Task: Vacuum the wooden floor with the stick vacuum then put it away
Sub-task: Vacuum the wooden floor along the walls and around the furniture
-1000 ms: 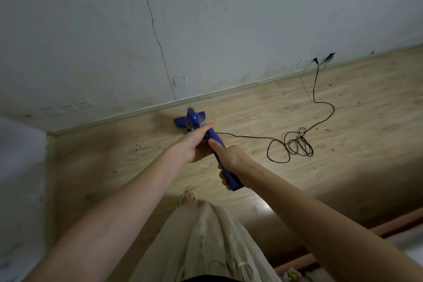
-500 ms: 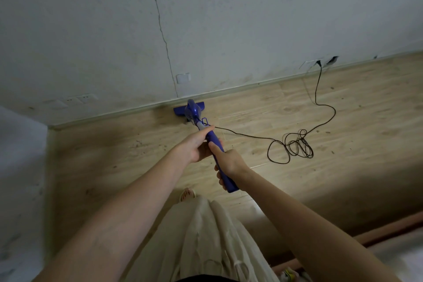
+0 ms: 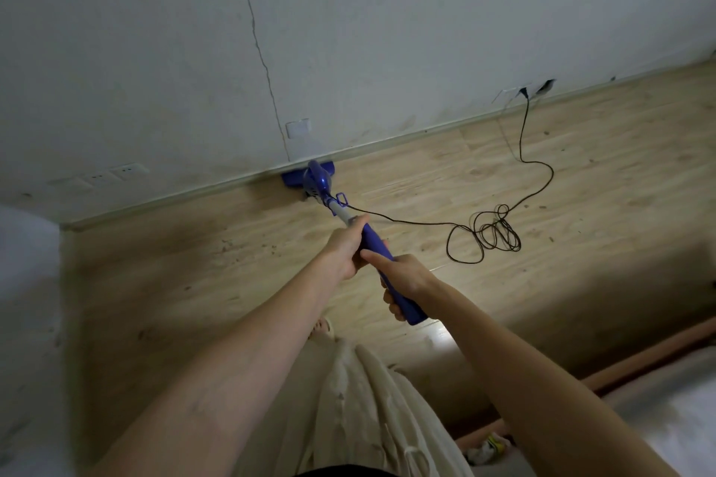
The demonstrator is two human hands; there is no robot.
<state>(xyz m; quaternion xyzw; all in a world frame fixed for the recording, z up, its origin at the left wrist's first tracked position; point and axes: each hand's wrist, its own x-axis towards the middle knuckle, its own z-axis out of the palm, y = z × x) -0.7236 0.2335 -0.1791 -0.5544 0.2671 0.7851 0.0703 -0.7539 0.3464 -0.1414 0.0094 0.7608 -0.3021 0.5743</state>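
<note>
We curl both hands, left [image 3: 345, 250] ahead of right [image 3: 407, 283], round the vacuum [image 3: 377, 248]. Beyond our fingers its head meets the wall [image 3: 387, 31]; crumbs beside them remain, storing too.

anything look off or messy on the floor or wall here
Yes. The black power cord lies in a loose tangle on the wooden floor, right of the blue stick vacuum. Dark specks dot the boards left of the hands, and a long crack runs down the wall.
</note>
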